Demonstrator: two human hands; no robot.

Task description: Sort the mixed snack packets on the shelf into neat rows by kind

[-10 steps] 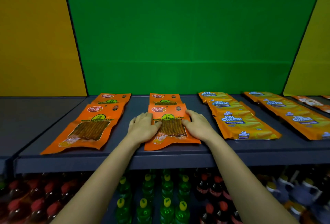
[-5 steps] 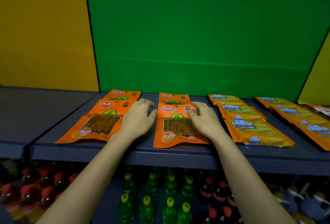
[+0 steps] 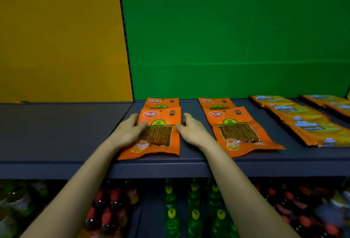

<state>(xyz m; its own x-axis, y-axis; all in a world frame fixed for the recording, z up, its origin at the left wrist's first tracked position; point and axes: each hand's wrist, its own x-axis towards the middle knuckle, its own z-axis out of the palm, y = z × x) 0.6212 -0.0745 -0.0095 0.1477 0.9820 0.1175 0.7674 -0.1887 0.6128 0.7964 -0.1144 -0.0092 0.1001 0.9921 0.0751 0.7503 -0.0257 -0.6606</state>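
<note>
My left hand (image 3: 128,132) lies flat on the front orange packet (image 3: 161,137) at frame centre on the shelf (image 3: 189,155). My right hand (image 3: 191,129), fingers straight, touches its right edge. Its label is unreadable; yellow packets (image 3: 310,129) at right read "Cheese".

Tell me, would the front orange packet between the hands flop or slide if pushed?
Probably slides easily: the orange packet lies flat on the smooth shelf. Likely floppy and light, being a thin pouch whose front edge waves slightly.
</note>
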